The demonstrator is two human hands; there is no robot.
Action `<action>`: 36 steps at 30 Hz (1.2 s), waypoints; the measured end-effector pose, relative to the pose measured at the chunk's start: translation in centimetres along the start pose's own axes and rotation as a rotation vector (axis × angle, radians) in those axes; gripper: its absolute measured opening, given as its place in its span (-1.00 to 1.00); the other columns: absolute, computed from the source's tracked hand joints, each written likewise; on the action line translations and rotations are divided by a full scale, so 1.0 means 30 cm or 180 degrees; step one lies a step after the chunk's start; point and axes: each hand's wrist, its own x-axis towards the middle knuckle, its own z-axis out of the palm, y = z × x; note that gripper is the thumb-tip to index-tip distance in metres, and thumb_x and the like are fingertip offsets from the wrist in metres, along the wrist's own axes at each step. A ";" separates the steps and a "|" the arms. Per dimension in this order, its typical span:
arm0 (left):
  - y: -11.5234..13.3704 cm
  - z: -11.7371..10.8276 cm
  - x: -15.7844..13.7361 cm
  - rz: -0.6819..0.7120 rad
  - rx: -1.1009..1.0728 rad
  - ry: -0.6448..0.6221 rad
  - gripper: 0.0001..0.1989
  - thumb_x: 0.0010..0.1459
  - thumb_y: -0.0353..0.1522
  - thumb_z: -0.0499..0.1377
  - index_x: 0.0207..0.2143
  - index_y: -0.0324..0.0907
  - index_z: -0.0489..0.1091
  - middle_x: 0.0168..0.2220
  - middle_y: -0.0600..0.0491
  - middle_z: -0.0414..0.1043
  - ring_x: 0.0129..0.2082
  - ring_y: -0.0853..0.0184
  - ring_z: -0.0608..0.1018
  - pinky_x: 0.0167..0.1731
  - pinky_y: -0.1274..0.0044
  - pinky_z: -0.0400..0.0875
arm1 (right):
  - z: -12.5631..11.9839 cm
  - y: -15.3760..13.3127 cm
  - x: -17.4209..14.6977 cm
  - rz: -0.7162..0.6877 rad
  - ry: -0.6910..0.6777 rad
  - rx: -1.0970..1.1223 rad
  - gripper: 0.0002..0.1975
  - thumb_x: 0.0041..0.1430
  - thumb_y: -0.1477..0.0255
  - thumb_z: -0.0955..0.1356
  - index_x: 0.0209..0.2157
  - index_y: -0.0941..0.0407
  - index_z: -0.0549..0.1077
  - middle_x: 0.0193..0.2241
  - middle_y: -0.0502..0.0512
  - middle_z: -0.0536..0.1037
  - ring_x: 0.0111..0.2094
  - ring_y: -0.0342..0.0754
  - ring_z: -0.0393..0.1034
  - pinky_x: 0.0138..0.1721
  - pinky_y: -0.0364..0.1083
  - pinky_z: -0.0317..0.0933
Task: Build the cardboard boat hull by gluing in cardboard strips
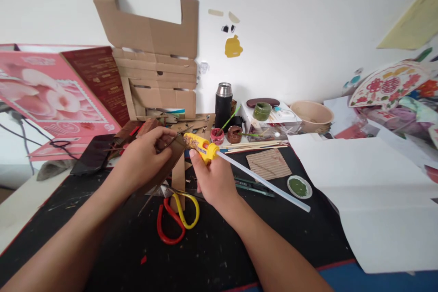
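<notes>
My right hand [217, 175] is wrapped round a yellow hot glue gun [199, 146], its nozzle toward my left hand. A long whitish glue stick [265, 181] sticks out of the gun's back end, slanting down to the right. My left hand [148, 157] grips a brown cardboard piece [171, 159], which is partly hidden behind the fingers and wrist. The nozzle is close to this piece; I cannot tell whether they touch. Just below lie scissors with one red and one yellow handle [191, 212], over a cardboard strip [178, 178].
Behind my hands stand a black thermos [223, 107], small paint jars [234, 133] and a green jar [262, 111]. Corrugated cardboard [268, 164] and a lid with green paint [299, 187] lie right. White paper [386, 219] covers the right side. A pink box [54, 96] stands left.
</notes>
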 end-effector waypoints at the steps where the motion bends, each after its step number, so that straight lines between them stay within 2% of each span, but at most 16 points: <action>1: 0.004 -0.001 -0.001 0.0003 0.0017 -0.0007 -0.57 0.01 -0.24 0.13 -0.05 -0.10 0.53 -0.12 -0.05 0.68 -0.17 0.05 0.66 -0.10 0.29 0.55 | 0.001 -0.001 -0.001 0.0000 -0.0017 0.0017 -0.46 0.55 0.05 0.19 -0.21 0.12 0.60 -0.65 -0.01 0.43 -0.54 -0.03 0.45 -0.49 -0.15 0.19; 5: 0.011 -0.003 -0.005 0.0006 0.0026 -0.0030 -0.57 0.02 -0.24 0.13 -0.05 -0.10 0.54 -0.18 -0.03 0.67 -0.25 0.08 0.62 -0.15 0.32 0.52 | 0.004 -0.001 -0.004 0.0008 -0.0047 0.0094 -0.48 0.53 0.03 0.21 -0.23 0.10 0.61 -0.65 0.00 0.44 -0.53 -0.01 0.47 -0.49 -0.14 0.21; 11: 0.000 0.000 -0.005 -0.0035 -0.0015 -0.0044 -0.54 0.02 -0.23 0.14 -0.02 -0.09 0.53 -0.13 -0.04 0.67 -0.19 0.07 0.64 -0.12 0.32 0.49 | 0.008 -0.003 -0.003 -0.0020 -0.0051 0.0080 -0.51 0.53 0.06 0.23 -0.22 0.09 0.61 -0.66 0.00 0.44 -0.50 0.02 0.49 -0.48 -0.13 0.23; 26: -0.014 0.006 -0.008 0.0088 0.0028 -0.0045 -0.60 0.12 -0.20 0.15 -0.01 -0.08 0.53 -0.16 -0.02 0.66 -0.23 0.11 0.63 -0.19 0.35 0.47 | 0.022 0.002 -0.008 -0.0054 -0.0118 0.0065 -0.57 0.50 0.07 0.27 -0.23 0.07 0.59 -0.66 -0.02 0.44 -0.51 0.02 0.50 -0.49 -0.14 0.23; 32: -0.047 -0.014 0.020 -0.0035 0.0099 -0.0015 -0.59 0.08 -0.26 0.16 -0.02 -0.11 0.53 -0.21 0.00 0.62 -0.24 0.11 0.61 -0.17 0.35 0.47 | 0.031 0.023 -0.007 0.0022 -0.0121 0.0730 -0.50 0.48 -0.03 0.24 -0.23 0.09 0.53 -0.68 -0.09 0.38 -0.64 -0.07 0.41 -0.57 -0.16 0.21; 36: -0.062 -0.092 0.047 -0.0412 -0.0187 0.0366 -0.60 0.09 -0.32 0.20 0.01 -0.14 0.48 -0.12 0.02 0.62 -0.15 0.12 0.61 -0.05 0.33 0.49 | 0.031 0.037 0.003 0.0202 -0.0083 0.1188 -0.46 0.46 -0.10 0.22 -0.26 0.08 0.45 -0.72 -0.17 0.28 -0.72 -0.11 0.31 -0.64 -0.18 0.17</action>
